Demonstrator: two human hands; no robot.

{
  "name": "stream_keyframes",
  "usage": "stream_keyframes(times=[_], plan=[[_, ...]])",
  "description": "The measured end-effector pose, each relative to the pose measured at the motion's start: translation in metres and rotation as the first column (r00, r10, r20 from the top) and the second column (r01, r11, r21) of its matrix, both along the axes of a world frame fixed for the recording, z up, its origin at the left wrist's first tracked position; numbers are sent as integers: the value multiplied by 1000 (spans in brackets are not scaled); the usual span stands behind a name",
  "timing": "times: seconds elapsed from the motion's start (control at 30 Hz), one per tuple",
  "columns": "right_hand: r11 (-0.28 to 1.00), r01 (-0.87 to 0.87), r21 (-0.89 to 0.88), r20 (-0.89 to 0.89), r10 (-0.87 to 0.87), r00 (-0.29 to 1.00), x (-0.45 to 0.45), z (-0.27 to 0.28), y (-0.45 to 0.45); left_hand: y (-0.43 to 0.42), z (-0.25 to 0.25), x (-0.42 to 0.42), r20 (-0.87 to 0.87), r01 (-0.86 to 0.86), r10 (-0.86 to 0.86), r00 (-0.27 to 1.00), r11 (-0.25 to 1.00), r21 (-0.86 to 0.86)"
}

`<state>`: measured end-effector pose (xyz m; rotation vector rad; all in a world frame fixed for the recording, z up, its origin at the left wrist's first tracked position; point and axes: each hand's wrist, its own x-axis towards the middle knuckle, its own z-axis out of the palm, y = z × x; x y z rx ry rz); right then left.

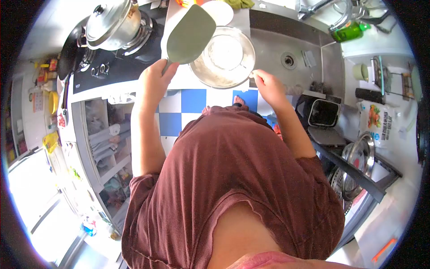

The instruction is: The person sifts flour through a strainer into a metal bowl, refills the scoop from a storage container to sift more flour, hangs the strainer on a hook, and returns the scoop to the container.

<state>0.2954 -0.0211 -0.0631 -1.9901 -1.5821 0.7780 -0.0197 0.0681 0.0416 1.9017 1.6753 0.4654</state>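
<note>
My left hand [154, 82] is closed around the handle of a grey-green, broad-bladed spatula [190, 36], raised with its flat face toward the camera. The blade overlaps the left edge of a round metal bowl [245, 50] on the counter. Inside the bowl lies a pale, whitish substance [224, 51]. At the bowl's right rim is my right hand [268, 87], its fingers pinched together on that rim.
A lidded metal pot [112, 29] stands on the black stove [107, 67] at the left. To the right of the bowl is a steel sink [286, 45], with a green bottle [348, 32] beyond it. Metal lids [362, 154] stand in a rack at the lower right.
</note>
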Motion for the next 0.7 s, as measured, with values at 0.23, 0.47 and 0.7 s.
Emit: stream_keyframes(times=[0.23, 0.47, 0.7], plan=[[1000, 15, 8, -58, -15, 998, 2, -3, 1, 1, -6, -1, 35, -17, 18, 999, 1000, -24], [999, 31, -18, -94, -32, 995, 5, -7, 1, -1, -3, 0, 100, -17, 23, 995, 998, -63], [999, 2, -48, -78, -6, 997, 1, 10, -1, -1, -5, -2, 151, -13, 25, 988, 997, -77]])
